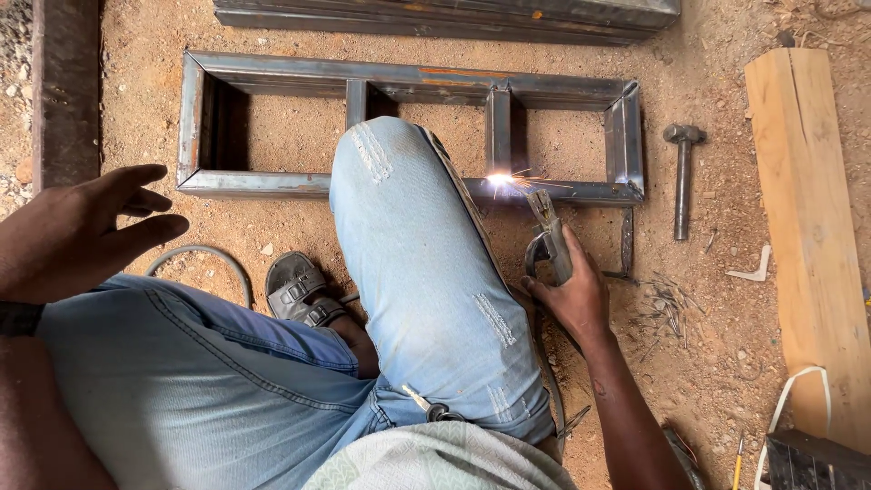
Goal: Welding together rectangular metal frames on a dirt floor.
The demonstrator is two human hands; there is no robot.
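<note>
The right hand (572, 295) was closed around the handle of a welding electrode holder (550, 238), and the tip of the rod touched the near rail of a rectangular steel frame (408, 89) that lay flat on the sandy ground (708, 345). A bright spark (500, 180) showed at that point, just beside the person's raised knee in light jeans (426, 272). The left hand (77, 231) was lifted with the fingers spread open and held nothing. A hammer (682, 177) lay to the right of the frame, near a wooden plank (807, 227).
</note>
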